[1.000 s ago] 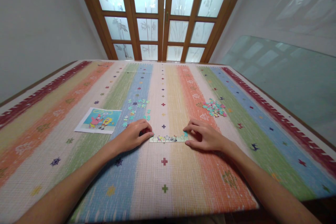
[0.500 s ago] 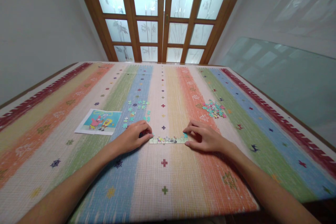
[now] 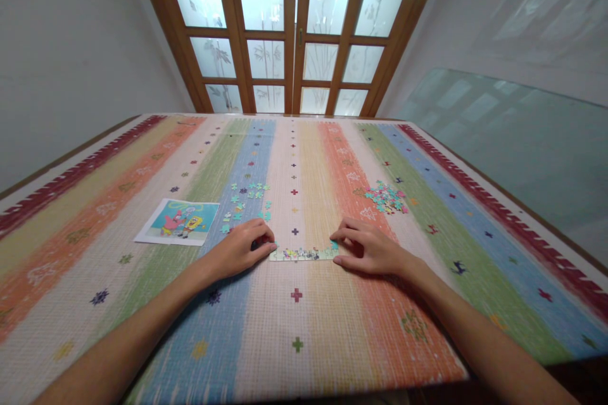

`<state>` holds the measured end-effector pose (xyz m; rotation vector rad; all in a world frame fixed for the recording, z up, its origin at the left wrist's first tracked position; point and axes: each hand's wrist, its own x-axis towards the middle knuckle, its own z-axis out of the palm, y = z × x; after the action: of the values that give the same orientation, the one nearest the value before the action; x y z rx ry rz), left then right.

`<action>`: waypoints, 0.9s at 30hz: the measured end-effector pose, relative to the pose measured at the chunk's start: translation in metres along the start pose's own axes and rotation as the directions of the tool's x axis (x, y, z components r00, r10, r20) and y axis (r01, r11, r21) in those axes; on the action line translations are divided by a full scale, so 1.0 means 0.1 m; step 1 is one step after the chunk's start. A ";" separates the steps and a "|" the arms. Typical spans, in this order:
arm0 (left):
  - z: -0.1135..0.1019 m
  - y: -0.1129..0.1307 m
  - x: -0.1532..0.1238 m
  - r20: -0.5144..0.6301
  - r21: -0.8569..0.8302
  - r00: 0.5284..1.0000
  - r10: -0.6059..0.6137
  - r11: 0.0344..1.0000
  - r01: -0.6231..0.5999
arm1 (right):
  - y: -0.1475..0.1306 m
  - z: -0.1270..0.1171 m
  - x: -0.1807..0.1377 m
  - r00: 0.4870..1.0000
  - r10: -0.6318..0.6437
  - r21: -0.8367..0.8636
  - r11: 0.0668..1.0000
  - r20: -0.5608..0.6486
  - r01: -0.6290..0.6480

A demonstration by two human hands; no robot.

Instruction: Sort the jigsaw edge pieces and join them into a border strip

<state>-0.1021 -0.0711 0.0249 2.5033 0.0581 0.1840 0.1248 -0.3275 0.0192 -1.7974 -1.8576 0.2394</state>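
Note:
A short row of joined puzzle pieces (image 3: 303, 254) lies on the striped tablecloth (image 3: 294, 329) in front of me. My left hand (image 3: 242, 247) rests at the row's left end, fingers curled, with something dark under the fingertips that I cannot make out. My right hand (image 3: 368, 247) sits at the right end, fingers curled, pinching a teal piece against the row's corner. Loose teal pieces (image 3: 247, 199) are scattered behind my left hand.
A heap of teal and pink pieces (image 3: 386, 196) lies at the right on the orange stripe. A cartoon reference picture (image 3: 178, 221) lies at the left. Wooden glazed doors (image 3: 294, 31) stand behind the table, and a glass panel (image 3: 522, 139) leans at the right.
Both hands stay at the ends of the joined row with hardly any movement. The view has shifted slightly.

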 end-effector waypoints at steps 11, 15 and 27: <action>-0.05 0.02 -0.02 0.041 0.017 0.999 0.012 1.000 -0.013 | 0.00 -0.01 0.00 1.000 0.014 0.005 1.000 0.023 -0.014; -0.09 0.02 -0.04 0.089 0.015 0.996 0.008 1.000 -0.010 | -0.03 -0.04 0.03 0.999 0.025 -0.010 1.000 0.045 -0.025; -0.10 0.06 -0.06 0.112 0.001 0.994 -0.007 1.000 0.007 | 0.00 -0.01 0.01 0.996 0.056 -0.023 0.998 0.071 -0.055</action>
<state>-0.1091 -0.0699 0.0358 2.5086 0.0208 0.0398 0.1254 -0.3270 0.0206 -1.8789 -1.8672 0.3101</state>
